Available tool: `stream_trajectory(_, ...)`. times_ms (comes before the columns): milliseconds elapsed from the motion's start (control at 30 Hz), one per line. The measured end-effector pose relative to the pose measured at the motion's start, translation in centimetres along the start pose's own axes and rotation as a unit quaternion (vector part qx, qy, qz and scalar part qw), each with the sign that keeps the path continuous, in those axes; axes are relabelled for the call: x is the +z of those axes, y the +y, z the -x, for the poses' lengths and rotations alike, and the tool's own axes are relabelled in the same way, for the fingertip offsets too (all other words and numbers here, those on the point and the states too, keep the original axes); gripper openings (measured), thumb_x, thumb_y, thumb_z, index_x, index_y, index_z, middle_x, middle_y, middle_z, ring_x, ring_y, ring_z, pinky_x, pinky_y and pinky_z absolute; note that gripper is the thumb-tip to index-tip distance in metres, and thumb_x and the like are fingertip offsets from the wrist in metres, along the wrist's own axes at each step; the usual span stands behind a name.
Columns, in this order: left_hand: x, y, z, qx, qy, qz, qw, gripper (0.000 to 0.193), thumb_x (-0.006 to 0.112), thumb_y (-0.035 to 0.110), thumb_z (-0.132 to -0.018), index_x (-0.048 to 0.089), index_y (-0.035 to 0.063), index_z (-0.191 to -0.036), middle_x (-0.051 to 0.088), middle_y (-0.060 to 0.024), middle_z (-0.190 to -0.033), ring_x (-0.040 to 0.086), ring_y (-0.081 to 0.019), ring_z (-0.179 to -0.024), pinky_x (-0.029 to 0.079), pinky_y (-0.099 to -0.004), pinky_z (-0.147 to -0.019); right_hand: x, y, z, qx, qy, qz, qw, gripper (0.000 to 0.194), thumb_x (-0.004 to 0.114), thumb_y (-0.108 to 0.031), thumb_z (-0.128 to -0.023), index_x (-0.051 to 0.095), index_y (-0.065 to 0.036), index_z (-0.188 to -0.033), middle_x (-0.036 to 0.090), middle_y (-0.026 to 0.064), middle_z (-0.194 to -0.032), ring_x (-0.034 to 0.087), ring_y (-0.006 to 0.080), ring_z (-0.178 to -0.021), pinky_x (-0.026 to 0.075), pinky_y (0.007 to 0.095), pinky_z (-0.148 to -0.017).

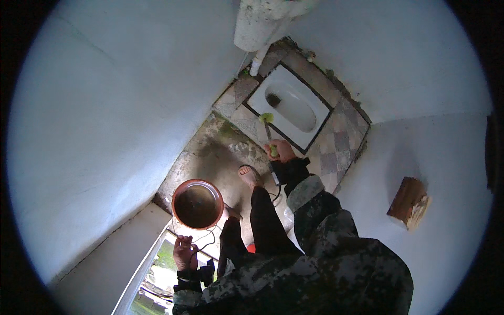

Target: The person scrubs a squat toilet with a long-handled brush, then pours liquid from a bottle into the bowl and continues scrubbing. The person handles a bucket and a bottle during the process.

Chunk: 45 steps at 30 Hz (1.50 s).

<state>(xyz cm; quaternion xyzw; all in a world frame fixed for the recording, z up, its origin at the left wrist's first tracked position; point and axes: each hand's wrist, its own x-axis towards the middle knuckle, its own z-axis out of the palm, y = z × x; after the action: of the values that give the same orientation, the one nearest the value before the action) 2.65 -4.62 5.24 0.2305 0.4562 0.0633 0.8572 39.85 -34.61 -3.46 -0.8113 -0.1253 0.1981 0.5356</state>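
My right hand [282,150] grips the handle of a toilet brush [267,128]. Its yellow-green head appears over the near left edge of a white ceramic squat toilet [289,90]; I cannot tell whether it touches. A dark drain hole shows at one end of the pan's oval bowl. At the lower left, my left hand [184,254] has its fingers closed around the thin wire handle of a reddish-brown bucket [218,214]. Dark-looking liquid [197,206] is inside the bucket, which is beside my feet.
Patterned tiles [330,157] surround the toilet on a raised step. A white pipe [256,65] descends near its far corner. White walls [118,98] close in on both sides. Wood [407,202] shows at the right wall. A bright doorway [157,275] lies lower left.
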Motion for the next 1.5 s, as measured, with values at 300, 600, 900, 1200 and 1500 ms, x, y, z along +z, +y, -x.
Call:
stream_trajectory(300, 2.2, 0.4, 0.0, 0.051, 0.042, 0.061, 0.996, 0.024, 0.047, 0.004, -0.079, 0.046, 0.0059, -0.103, 0.051, -0.0035, -0.095, 0.048, -0.0176, -0.098, 0.044, -0.0218, -0.066, 0.5, 3.3, -16.9, 0.331, 0.019, -0.529, 0.781, 0.020, 0.054, -0.012, -0.081, 0.057, 0.001, -0.096, 0.059, 0.0157, -0.083, 0.059, 0.0238, -0.069, 0.051, 0.0316, -0.060)
stream_trajectory(600, 3.3, -1.4, -0.6, 0.081, 0.109, 0.094, 0.986, 0.031, 0.053, 0.007, -0.072, 0.047, 0.0067, -0.103, 0.053, -0.0025, -0.095, 0.049, -0.0177, -0.100, 0.044, -0.0235, -0.066, 1.0, -0.9, -22.5, 0.256, 0.019, -0.461, 0.849, 0.035, 0.034, -0.011, -0.087, 0.038, 0.002, -0.119, 0.053, 0.0269, -0.102, 0.057, 0.0357, -0.094, 0.049, 0.0411, -0.083)
stream_trajectory(900, 5.2, -1.6, -0.2, 0.070, 0.085, 0.119, 0.987, 0.034, 0.053, 0.008, -0.069, 0.046, 0.0071, -0.102, 0.052, -0.0019, -0.096, 0.048, -0.0169, -0.100, 0.043, -0.0232, -0.066, 4.2, -2.4, -29.1, 0.179, -0.002, -0.006, 0.984, 0.029, 0.051, -0.026, -0.087, 0.045, -0.003, -0.105, 0.060, 0.0143, -0.074, 0.062, 0.0231, -0.055, 0.050, 0.0308, -0.047)
stream_trajectory(1200, 6.7, -1.8, 0.4, 0.058, 0.155, 0.134, 0.977, 0.036, 0.051, 0.004, -0.068, 0.046, 0.0072, -0.103, 0.051, -0.0035, -0.097, 0.048, -0.0170, -0.100, 0.045, -0.0235, -0.063, 6.2, 0.5, -35.2, 0.094, -0.009, 0.311, 0.946, 0.038, 0.050, -0.035, -0.086, 0.048, 0.001, -0.099, 0.062, 0.0154, -0.078, 0.062, 0.0331, -0.070, 0.048, 0.0436, -0.071)
stream_trajectory(1500, 6.5, -2.8, 0.8, 0.089, 0.194, 0.131, 0.968, 0.038, 0.049, 0.001, -0.068, 0.047, 0.0073, -0.105, 0.054, -0.0036, -0.096, 0.050, -0.0184, -0.099, 0.045, -0.0231, -0.060, 5.2, -0.5, -35.8, 0.150, -0.052, 0.157, 0.975, 0.039, 0.050, -0.033, -0.086, 0.042, 0.001, -0.104, 0.062, 0.0154, -0.074, 0.064, 0.0251, -0.060, 0.050, 0.0356, -0.049)
